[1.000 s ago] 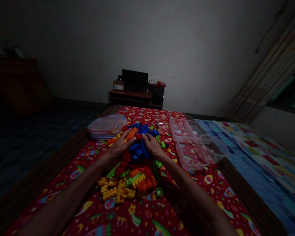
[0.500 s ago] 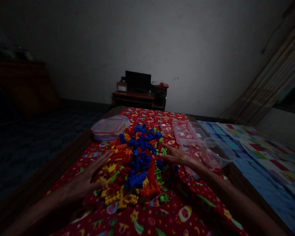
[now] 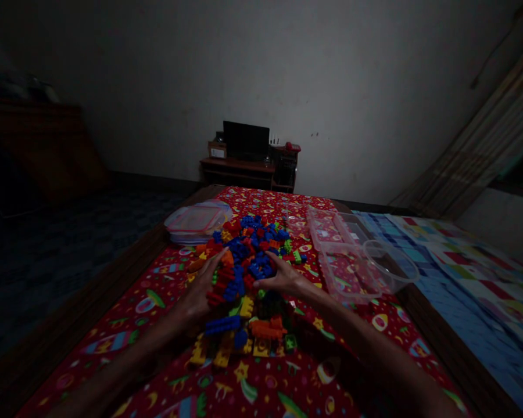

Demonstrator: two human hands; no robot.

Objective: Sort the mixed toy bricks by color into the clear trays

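A mixed heap of plastic toy building bricks (image 3: 239, 249), blue, red, orange, yellow and green, lies on a red patterned cloth (image 3: 139, 325). My left hand (image 3: 200, 290) curves round the heap's left side, against red and orange bricks. From the right, my right hand (image 3: 283, 276) presses in, thumb and fingers round blue bricks. A clump of bricks is squeezed between both palms; whether it is off the cloth I cannot tell. Nearer me lie a long blue brick (image 3: 223, 325), orange bricks (image 3: 268, 329) and several yellow ones.
Stacked clear lids (image 3: 196, 220) lie left of the heap. On the right stand clear pink-rimmed containers (image 3: 348, 270) and a round clear tub (image 3: 392, 264). A bed with a patchwork cover (image 3: 462, 255) adjoins the table's right side. A desk with a monitor (image 3: 246, 140) stands by the wall.
Both hands have moved inward and closed in on the heap. The bricks between them are bunched tighter, and some front bricks have separated from the clump.
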